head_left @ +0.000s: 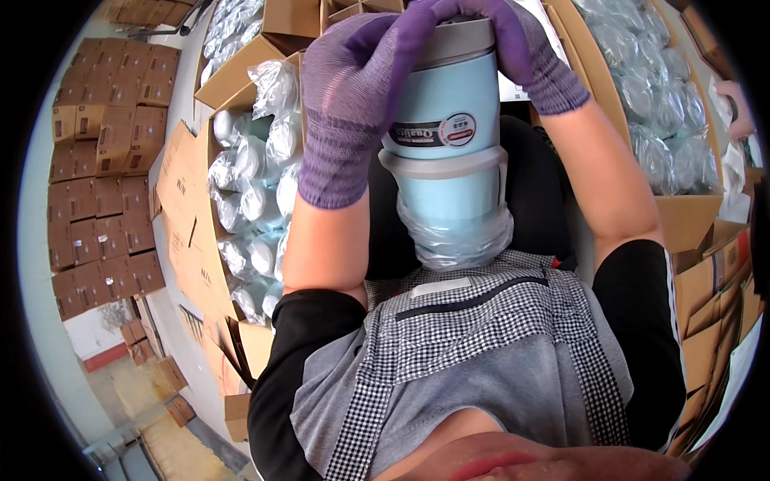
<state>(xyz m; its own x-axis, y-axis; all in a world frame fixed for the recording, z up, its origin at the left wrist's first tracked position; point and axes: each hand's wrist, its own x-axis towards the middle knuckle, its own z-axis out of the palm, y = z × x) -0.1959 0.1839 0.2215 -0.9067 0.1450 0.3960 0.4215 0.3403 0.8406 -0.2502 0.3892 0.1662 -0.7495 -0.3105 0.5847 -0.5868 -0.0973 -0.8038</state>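
A light blue tumbler with a dark label and a grey end piece rises in front of my chest. Lower down, a grey rim with a side handle circles the blue body, and a clear plastic bag is bunched around its near end. My left hand, in a purple knit glove, is closed on the tumbler's left side and grey end. The gloved right hand is closed over the right side of that grey end. Some fingertips lie behind the tumbler or past the picture's edge.
An open carton of plastic-wrapped cups stands at my left, another carton of wrapped cups at my right. Brown boxes are stacked by the far left wall. Flattened cardboard leans at the right.
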